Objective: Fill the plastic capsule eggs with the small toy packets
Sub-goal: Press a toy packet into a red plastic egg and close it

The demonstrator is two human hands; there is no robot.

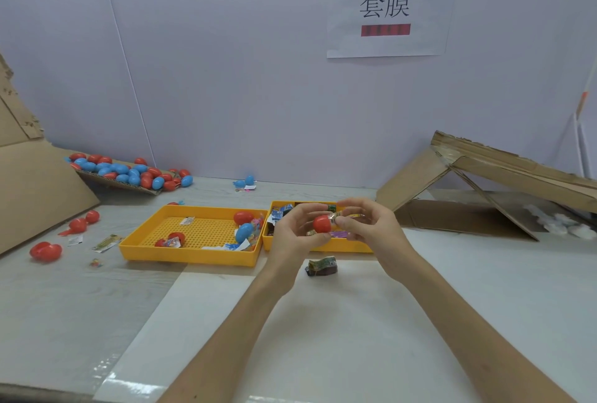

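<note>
Grey-white table (484, 289) carries everything. Cardboard lean-to (504, 173) stands far right of the perforated yellow tray (187, 255). Second yellow tray (339, 247) sits against the perforated tray's right side and holds loose toy packets. Pile of red and blue capsule eggs (129, 173) lies behind-left of the perforated tray.

Left hand (290, 234), raised right of the perforated tray, has fingers curled round a red capsule egg (322, 223). Right hand (371, 228), further right, pinches a rolled toy packet (337, 216) whose end touches the egg. Fingers hide the egg's opening, so I cannot tell if the packet is inside. Spare packet (323, 266) lies on the table front-right of the perforated tray.

Likely step: stuffing. Best done with the packet rolled tight, the opening turned toward it, a straight push, and no foil caught at the seam.
</note>
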